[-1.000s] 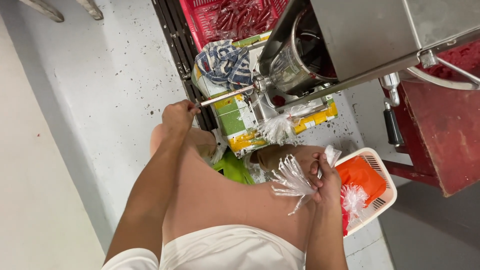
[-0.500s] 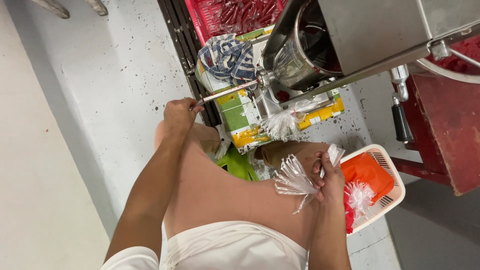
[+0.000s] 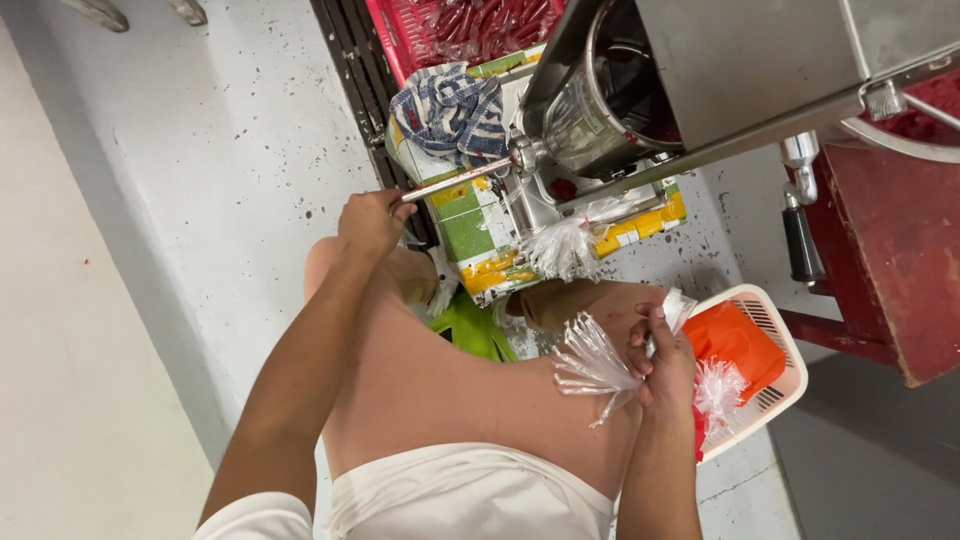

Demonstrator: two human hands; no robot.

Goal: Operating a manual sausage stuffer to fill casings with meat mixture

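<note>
Hands first: your left hand [image 3: 368,222] is closed around the end of a thin metal rod [image 3: 455,180] that runs up to the steel cylinder [image 3: 590,100] of the machine. Your right hand [image 3: 664,362] pinches a bundle of clear plastic strips [image 3: 592,362], which fan out to the left over your bare knee. A second clear plastic tuft [image 3: 562,246] hangs just below the machine's outlet, above a printed yellow-green box [image 3: 480,225]. Beside your right hand sits a white basket [image 3: 775,335] holding an orange packet [image 3: 735,345]. A blue-striped cloth [image 3: 450,110] lies on the box top, next to a red crate [image 3: 460,25]. Floor is grey, speckled.
</note>
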